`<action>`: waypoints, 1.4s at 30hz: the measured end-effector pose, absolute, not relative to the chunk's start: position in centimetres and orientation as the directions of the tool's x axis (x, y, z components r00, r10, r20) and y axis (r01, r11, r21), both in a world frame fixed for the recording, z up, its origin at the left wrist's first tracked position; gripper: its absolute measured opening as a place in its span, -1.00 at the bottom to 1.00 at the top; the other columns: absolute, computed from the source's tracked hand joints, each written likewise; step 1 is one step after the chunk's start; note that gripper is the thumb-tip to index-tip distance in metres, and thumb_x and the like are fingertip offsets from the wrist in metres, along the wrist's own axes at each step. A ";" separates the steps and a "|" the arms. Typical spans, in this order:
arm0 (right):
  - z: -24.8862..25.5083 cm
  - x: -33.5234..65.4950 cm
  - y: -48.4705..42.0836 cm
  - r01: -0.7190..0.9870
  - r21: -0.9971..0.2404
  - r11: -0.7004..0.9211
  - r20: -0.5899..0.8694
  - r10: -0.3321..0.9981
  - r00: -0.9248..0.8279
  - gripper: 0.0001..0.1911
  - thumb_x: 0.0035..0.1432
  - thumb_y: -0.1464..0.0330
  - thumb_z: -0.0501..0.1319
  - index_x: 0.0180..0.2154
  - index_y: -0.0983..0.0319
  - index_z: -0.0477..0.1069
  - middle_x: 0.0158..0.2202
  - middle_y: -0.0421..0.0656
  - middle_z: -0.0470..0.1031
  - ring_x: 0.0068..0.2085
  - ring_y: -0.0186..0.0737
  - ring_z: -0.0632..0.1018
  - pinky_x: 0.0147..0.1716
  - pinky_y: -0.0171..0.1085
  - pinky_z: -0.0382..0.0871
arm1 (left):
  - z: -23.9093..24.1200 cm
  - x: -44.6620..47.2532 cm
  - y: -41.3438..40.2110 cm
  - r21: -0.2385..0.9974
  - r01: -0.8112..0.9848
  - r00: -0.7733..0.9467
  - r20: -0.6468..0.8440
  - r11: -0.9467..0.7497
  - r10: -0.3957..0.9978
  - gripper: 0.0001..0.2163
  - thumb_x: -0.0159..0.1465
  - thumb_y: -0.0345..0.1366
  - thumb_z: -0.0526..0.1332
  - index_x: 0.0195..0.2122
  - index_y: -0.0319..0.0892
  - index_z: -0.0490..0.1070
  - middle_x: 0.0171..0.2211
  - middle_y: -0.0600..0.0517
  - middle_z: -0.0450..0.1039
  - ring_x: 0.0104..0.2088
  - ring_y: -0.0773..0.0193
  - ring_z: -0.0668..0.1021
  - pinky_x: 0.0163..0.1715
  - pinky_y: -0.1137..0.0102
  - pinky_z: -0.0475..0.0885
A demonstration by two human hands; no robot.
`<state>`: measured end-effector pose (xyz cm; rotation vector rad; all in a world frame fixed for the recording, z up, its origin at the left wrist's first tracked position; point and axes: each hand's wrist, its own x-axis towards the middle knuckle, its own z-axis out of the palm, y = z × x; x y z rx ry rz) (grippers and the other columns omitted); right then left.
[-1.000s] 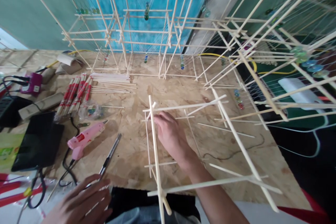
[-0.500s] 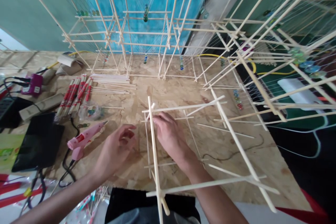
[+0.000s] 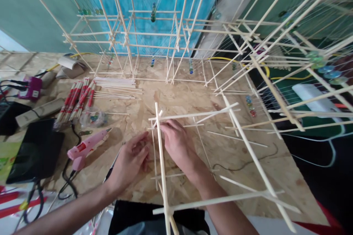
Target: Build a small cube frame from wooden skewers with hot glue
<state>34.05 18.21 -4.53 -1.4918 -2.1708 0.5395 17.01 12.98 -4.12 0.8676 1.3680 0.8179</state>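
"As you work at the OSB desk, what are your hands doing?"

"Your right hand grips a bamboo-skewer frame lying on the desk; your left hand, open, sits just beside it, near a pink glue gun."

Left hand has come up from bottom edge, now just beside skewer frame's upright, lower center.

- You're in a handicraft workshop, at a rough OSB board bench
- A pink hot-glue gun lies beside red-wrapped bundles of thin wooden sticks
- Pale stick frames strung with glass marbles stand along its far edge
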 end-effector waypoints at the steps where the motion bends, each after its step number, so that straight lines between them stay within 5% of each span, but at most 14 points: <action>1: -4.5 34.1 18.2 0.763 -0.549 0.340 0.142 0.938 -0.316 -0.49 0.27 0.72 0.09 0.02 0.17 0.60 -0.15 -0.09 0.59 -0.11 -0.14 0.58 -0.17 -0.24 0.44 | -4.4 16.8 12.7 0.906 0.074 0.044 -0.420 0.416 0.907 -0.49 0.33 -0.06 0.29 0.23 -0.18 0.40 -0.11 -0.09 0.52 -0.43 0.31 0.53 -0.49 0.43 0.47; 6: -4.5 34.1 18.2 0.753 -0.564 0.340 0.142 0.938 -0.318 -0.50 0.27 0.71 0.10 0.02 0.15 0.60 -0.15 -0.10 0.59 -0.11 -0.12 0.57 -0.16 -0.23 0.44 | -5.0 16.6 11.8 0.934 0.309 0.116 -0.221 0.176 0.968 -0.55 0.40 -0.24 0.21 0.31 -0.06 0.37 0.15 -0.15 0.40 -0.17 0.20 0.58 -0.27 0.39 0.56; 11: -4.3 34.1 18.3 0.751 -0.575 0.323 0.118 0.942 -0.315 -0.48 0.26 0.71 0.08 0.02 0.14 0.60 -0.14 -0.09 0.58 -0.10 -0.13 0.56 -0.14 -0.23 0.44 | -5.0 16.8 13.0 0.941 0.302 0.075 -0.179 0.149 0.981 -0.53 0.38 -0.26 0.21 0.32 -0.03 0.30 0.11 -0.13 0.39 -0.34 0.34 0.53 -0.46 0.49 0.47; 19: -4.5 34.0 18.3 0.768 -0.569 0.294 0.086 0.950 -0.300 -0.50 0.25 0.69 0.11 0.02 0.12 0.60 -0.15 -0.09 0.57 -0.11 -0.11 0.56 -0.16 -0.23 0.44 | -5.8 17.0 15.5 0.948 0.303 0.061 -0.126 0.102 0.990 -0.70 0.37 -0.24 0.26 0.11 -0.11 0.45 0.00 -0.09 0.51 -0.43 0.37 0.58 -0.43 0.45 0.46; 28: -4.3 34.0 18.4 0.778 -0.558 0.290 0.065 0.949 -0.308 -0.46 0.24 0.70 0.11 0.05 0.10 0.60 -0.14 -0.10 0.56 -0.09 -0.10 0.55 -0.14 -0.22 0.43 | -5.2 16.9 15.8 0.897 0.441 0.057 0.023 -0.046 0.998 -0.77 0.35 -0.34 0.27 0.02 -0.12 0.53 -0.09 -0.05 0.57 -0.22 0.23 0.66 -0.30 0.42 0.55; 37: -4.3 34.0 18.3 0.771 -0.566 0.292 0.068 0.948 -0.309 -0.45 0.21 0.71 0.12 0.05 0.10 0.59 -0.15 -0.10 0.56 -0.10 -0.12 0.55 -0.15 -0.23 0.41 | -5.7 16.3 16.6 0.775 0.557 0.155 0.256 -0.299 0.954 -0.83 0.34 -0.38 0.26 -0.08 -0.23 0.57 -0.13 -0.10 0.58 -0.39 0.33 0.61 -0.49 0.49 0.50; 42: -4.4 34.0 18.3 0.776 -0.561 0.289 0.075 0.951 -0.300 -0.47 0.22 0.69 0.14 0.03 0.08 0.60 -0.17 -0.11 0.55 -0.11 -0.12 0.54 -0.18 -0.24 0.38 | -5.5 16.3 16.7 0.797 0.547 0.155 0.203 -0.256 0.967 -0.85 0.35 -0.37 0.25 -0.08 -0.22 0.54 -0.14 -0.07 0.55 -0.44 0.38 0.57 -0.48 0.50 0.48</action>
